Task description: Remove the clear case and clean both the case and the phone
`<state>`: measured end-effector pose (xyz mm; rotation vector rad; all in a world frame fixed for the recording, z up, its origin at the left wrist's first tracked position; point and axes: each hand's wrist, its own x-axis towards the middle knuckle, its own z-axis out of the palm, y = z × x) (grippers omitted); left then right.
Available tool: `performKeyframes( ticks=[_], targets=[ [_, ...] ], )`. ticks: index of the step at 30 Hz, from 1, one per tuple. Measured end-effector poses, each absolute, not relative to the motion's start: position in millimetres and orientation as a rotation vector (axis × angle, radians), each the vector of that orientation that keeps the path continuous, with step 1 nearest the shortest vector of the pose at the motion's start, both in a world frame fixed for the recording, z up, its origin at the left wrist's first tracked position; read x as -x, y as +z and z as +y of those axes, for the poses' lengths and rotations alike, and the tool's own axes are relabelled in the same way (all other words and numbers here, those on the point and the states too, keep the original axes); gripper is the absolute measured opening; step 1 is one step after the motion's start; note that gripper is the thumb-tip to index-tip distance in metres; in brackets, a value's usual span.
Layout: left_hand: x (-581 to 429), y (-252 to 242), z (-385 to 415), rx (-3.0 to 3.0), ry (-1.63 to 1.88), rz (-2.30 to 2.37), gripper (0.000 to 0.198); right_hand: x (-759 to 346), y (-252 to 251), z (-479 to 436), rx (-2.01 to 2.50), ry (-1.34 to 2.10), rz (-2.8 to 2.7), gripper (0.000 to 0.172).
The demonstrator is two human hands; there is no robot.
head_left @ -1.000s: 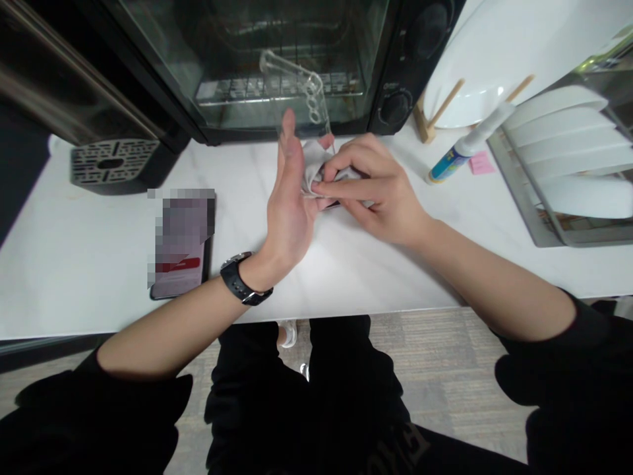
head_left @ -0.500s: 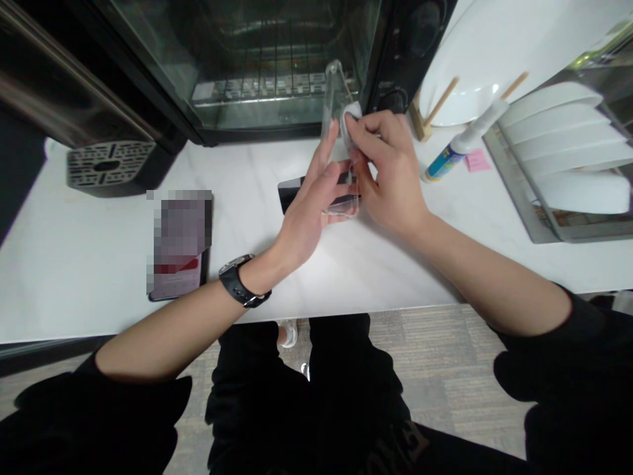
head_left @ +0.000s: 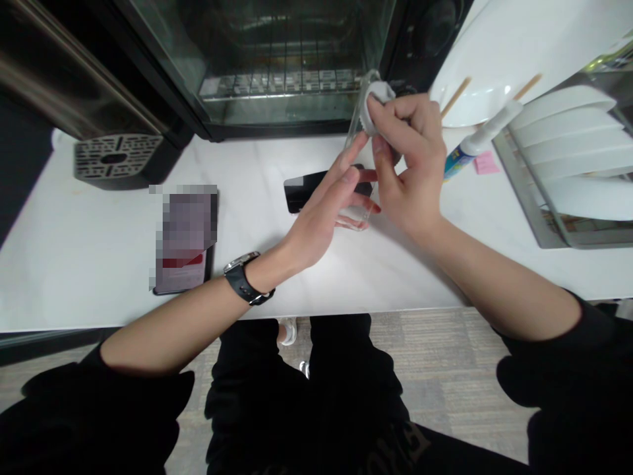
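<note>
A clear phone case (head_left: 355, 129) stands tilted above the counter, with my left hand (head_left: 324, 208) holding it by its sides and lower end. My right hand (head_left: 413, 158) pinches a grey-white cloth (head_left: 378, 102) against the upper part of the case. Beneath the case, a dark phone (head_left: 302, 190) lies on the white counter, partly hidden by my left fingers. Further left a second phone (head_left: 185, 264) lies face up, its screen pixelated. On my left wrist is a black watch (head_left: 244, 277).
A toaster oven (head_left: 277, 112) stands at the back, with a coffee machine's drip tray (head_left: 119, 158) to its left. At the right are a spray bottle (head_left: 459, 157), a pink sticky note (head_left: 487, 163) and a rack (head_left: 529, 198) of white plates (head_left: 568, 142). The counter's front edge (head_left: 346, 313) is near my legs.
Both hands and the case have shifted a little right. The cloth is now higher on the case and shows more. The camera view has turned slightly.
</note>
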<state>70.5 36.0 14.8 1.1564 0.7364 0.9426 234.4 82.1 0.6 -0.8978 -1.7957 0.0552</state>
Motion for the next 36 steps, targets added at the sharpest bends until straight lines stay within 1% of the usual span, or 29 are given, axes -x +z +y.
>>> performKeyframes(
  ticks=[3, 7, 10, 15, 17, 20, 25, 27, 29, 31, 36],
  targets=[
    [-72.4, 11.6, 37.0, -1.133, 0.977, 0.760, 0.069, -234.8, 2.1, 82.5, 0.850, 0.111, -1.852, 0.045],
    [-72.8, 16.0, 39.5, -1.009, 1.035, 0.768, 0.061, -231.2, 2.4, 82.7, 0.674, 0.138, -1.982, 0.038],
    [-70.6, 19.7, 41.8, -0.915, 1.092, 0.748, 0.059, -227.8, 2.4, 81.5, 0.540, 0.168, -2.110, 0.035],
    [-64.9, 19.1, 45.1, -0.931, 1.196, 0.846, 0.056, -226.8, 0.9, 80.4, 0.470, 0.130, -2.191, 0.030],
    [-64.1, 19.5, 46.1, -0.922, 1.229, 0.859, 0.055, -228.2, -0.1, 80.1, 0.508, 0.092, -2.206, 0.030],
    [-64.7, 20.9, 47.6, -0.898, 1.234, 0.833, 0.056, -230.9, -1.3, 79.7, 0.698, -0.017, -2.204, 0.030],
    [-65.9, 20.7, 47.2, -0.976, 1.089, 0.832, 0.058, -233.2, -2.0, 81.6, 0.996, -0.082, -2.140, 0.031],
    [-65.6, 20.3, 45.7, -0.979, 1.035, 0.827, 0.058, -233.3, -2.2, 83.1, 1.058, -0.089, -2.098, 0.035],
    [-64.8, 20.2, 44.4, -0.992, 0.999, 0.786, 0.059, -233.2, -2.5, 84.2, 1.094, -0.077, -2.043, 0.043],
    [-63.9, 20.7, 43.8, -1.006, 0.968, 0.754, 0.060, -233.2, -2.4, 84.7, 1.115, -0.054, -1.996, 0.047],
    [-63.9, 21.8, 43.0, -1.030, 0.907, 0.741, 0.062, -233.7, 0.4, 82.3, 1.031, -0.001, -1.927, 0.047]
  ],
)
